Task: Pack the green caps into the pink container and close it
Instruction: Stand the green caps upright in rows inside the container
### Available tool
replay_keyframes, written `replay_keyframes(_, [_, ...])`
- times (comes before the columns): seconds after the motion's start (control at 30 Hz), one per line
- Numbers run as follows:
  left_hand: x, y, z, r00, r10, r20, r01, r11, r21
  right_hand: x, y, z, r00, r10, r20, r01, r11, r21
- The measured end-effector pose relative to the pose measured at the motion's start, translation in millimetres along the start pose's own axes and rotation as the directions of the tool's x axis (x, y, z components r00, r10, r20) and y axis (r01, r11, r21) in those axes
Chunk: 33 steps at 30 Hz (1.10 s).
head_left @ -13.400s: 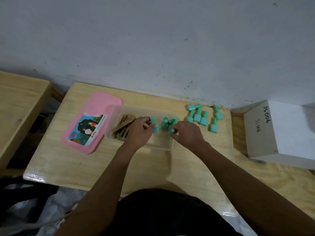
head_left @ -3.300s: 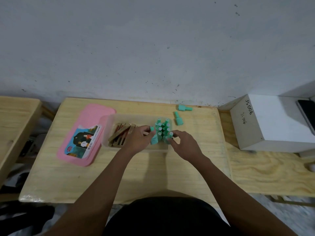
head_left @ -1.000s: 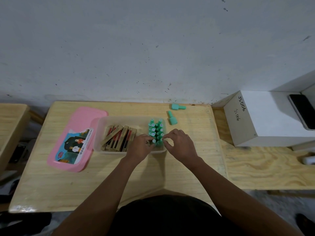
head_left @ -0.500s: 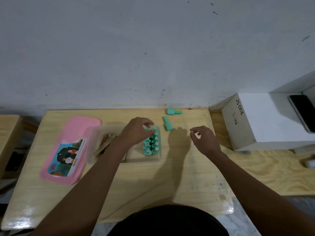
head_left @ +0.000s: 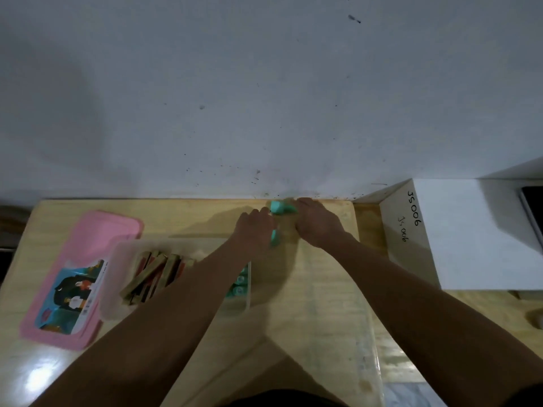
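The clear container stands at the table's middle left, and its pink lid lies flat to the left of it. Several green caps stand in rows at its right end, mostly hidden by my left forearm. My left hand reaches past the container and closes over a loose green cap on the table. My right hand is at the table's far edge, fingers on a second loose green cap by the wall. Both hands are blurred.
Brown and red flat sticks fill the container's left part. A white box marked JS006 stands to the right with a dark phone on it. The wall runs along the table's far edge. A lower wooden surface adjoins on the right.
Both hands have left the container and reached out to the two loose caps near the wall. The left hand now covers the nearer cap and the right hand touches the farther one.
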<state>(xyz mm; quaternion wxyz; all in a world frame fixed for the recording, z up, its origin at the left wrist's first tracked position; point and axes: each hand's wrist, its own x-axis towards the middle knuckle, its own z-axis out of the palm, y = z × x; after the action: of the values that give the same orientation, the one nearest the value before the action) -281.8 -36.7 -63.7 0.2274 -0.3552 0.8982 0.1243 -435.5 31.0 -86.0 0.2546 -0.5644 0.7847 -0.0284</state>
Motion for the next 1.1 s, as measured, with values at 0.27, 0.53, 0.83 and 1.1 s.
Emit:
replay_keyframes(0.27, [19.9, -2.7, 6.1, 1.000, -0.003, 0.010, 0.002, 0.995, 0.098, 28.5, -4.1, 20.5, 0.988, -0.080, -0.132, 0.058, 0.985, -0.164])
replay_keyframes(0.53, [21.0, -11.2, 0.3, 0.997, 0.069, 0.045, -0.074, 0.988, 0.135, 23.5, 1.1, 20.7, 0.995, 0.089, -0.051, -0.083, 0.991, 0.102])
replay_keyframes(0.83, [-0.8, -20.0, -13.9, 0.984, 0.089, -0.155, -0.096, 0.995, -0.037, -43.1, -2.6, 3.7, 0.944, 0.270, -0.190, -0.144, 0.855, 0.497])
replay_keyframes(1.1, [-54.2, -36.1, -23.1, 0.945, -0.006, -0.326, -0.198, 0.785, -0.587, -96.1, -35.7, -11.3, 0.837, 0.440, -0.325, -0.089, 0.696, 0.713])
